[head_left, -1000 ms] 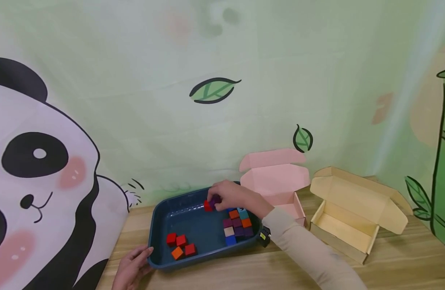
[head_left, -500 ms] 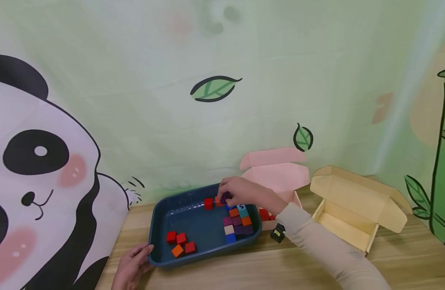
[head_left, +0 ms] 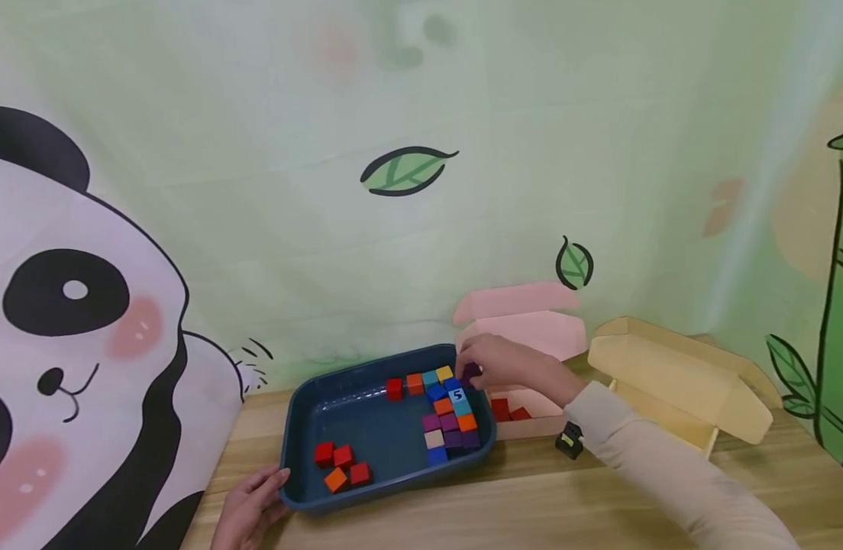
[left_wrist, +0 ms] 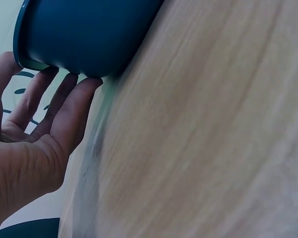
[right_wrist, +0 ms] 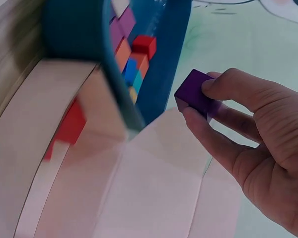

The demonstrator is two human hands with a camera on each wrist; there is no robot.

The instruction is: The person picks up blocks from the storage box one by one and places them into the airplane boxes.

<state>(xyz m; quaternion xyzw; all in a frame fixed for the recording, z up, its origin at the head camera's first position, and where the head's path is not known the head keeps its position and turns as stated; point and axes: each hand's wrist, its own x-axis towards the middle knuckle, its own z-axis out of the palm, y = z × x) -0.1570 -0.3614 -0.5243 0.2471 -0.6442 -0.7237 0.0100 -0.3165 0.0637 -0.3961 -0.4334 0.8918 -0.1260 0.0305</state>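
Observation:
My right hand [head_left: 507, 368] pinches a purple cube [right_wrist: 194, 92] between thumb and fingertips. It is over the back right corner of the dark blue tray [head_left: 387, 490], beside the raised lid of the pink cardboard box [head_left: 531, 428]. Inside that box are red cubes [head_left: 500, 409]. The tray's right side holds a cluster of coloured cubes, among them a light blue one marked 5 [head_left: 458, 395]. Several red and orange cubes [head_left: 343, 457] lie at its front left. At the tray's left end, the fingertips of my left hand [left_wrist: 44, 119] touch the outer wall under the rim.
An open tan cardboard box [head_left: 669, 405] stands to the right of the pink one. A printed cloth [head_left: 291, 229] with a panda and leaves hangs behind the wooden table [head_left: 476, 508]. A small black device [head_left: 570, 441] sits by my right sleeve.
My right hand has carried the purple cube rightward from the tray's back middle to its back right corner, uncovering the cubes there. The left hand stays at the tray's left end.

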